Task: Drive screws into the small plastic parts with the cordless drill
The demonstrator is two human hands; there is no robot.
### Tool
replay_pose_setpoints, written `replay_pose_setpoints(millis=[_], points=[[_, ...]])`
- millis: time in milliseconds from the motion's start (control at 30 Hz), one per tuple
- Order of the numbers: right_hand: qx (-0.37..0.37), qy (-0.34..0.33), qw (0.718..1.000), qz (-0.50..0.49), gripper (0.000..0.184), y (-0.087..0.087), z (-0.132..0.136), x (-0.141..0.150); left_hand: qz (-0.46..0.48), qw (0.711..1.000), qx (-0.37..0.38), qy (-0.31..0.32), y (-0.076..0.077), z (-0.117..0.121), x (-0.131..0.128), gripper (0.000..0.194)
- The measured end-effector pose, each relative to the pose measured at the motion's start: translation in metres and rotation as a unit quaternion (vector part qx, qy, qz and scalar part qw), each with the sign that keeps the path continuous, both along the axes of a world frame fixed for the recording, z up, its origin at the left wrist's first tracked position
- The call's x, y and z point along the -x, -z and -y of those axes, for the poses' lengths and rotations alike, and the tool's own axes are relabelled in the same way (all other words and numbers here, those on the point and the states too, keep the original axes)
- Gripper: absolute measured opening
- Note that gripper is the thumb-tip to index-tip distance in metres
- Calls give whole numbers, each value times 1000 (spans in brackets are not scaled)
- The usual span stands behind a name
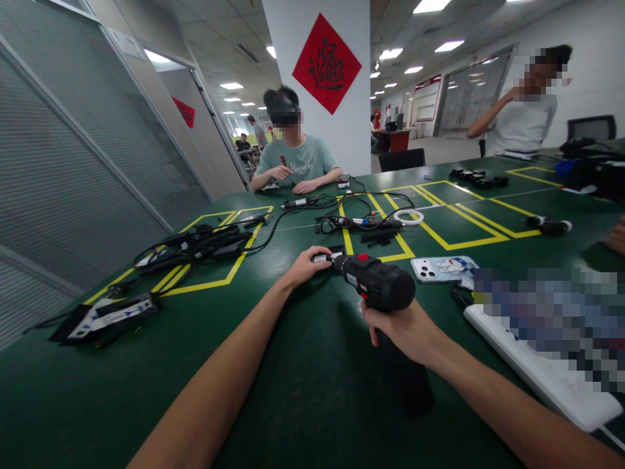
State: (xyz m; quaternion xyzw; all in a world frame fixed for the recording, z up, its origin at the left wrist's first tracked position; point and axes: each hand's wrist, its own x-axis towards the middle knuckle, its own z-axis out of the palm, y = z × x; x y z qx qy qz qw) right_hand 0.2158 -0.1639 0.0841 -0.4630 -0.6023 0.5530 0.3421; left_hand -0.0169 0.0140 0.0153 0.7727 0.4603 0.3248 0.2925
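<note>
In the head view my right hand [403, 329] is wrapped round the grip of a black cordless drill [374, 280] with red accents. The drill points forward and left, its chuck close to my left fingers. Low on the table, my left hand [303, 266] is closed on a small black-and-white part [322, 258]. The drill's tip meets or nearly meets this part; contact is too small to tell. The part's exact kind cannot be made out, as my fingers and the drill cover some of it.
Tangled black cables [205, 241] lie left, with more cables and tools [361, 225] ahead. A phone [442, 268] and a white power strip [537, 365] lie right. Yellow tape [476, 245] marks the green table [293, 404]. A co-worker [297, 159] sits opposite; another person [522, 124] is at right.
</note>
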Motion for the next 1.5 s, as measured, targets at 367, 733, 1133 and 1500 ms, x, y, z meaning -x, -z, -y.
replay_pose_setpoints(millis=[367,733,1133,1500], points=[[6,1,1000,9,3,-5,2,0,0,1000,-2,-3,1,-1,0,39],[-1,5,1000,-14,3,-1,0,2,-15,1000,1,-8,1,0,-1,39],[-4,2,1000,-9,4,0,1,1,-9,1000,-4,1,3,-2,2,39],[7,6,1000,-13,3,1,0,1,-8,1000,-5,1,2,-2,1,38]])
